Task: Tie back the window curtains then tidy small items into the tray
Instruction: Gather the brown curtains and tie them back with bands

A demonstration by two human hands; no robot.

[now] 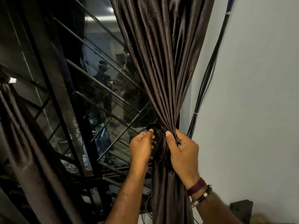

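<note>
A dark brown satin curtain (pixel 163 67) hangs at the right of the window, gathered into a tight bunch at waist height. My right hand (pixel 182 151) grips the gathered folds from the right, thumb in front. My left hand (pixel 141 146) pinches a dark tie-back band (pixel 153 128) that loops round the bunch from the left. A second brown curtain (pixel 21 135) hangs at the far left, bunched with a pale tie (pixel 12 80). No tray or small items are in view.
The window (pixel 80 94) has dark glass and a black metal grille with slanted bars. A bundle of black cables (pixel 205 81) runs down the white wall (pixel 250 94) right of the curtain. A dark object (pixel 241 209) sits at the lower right.
</note>
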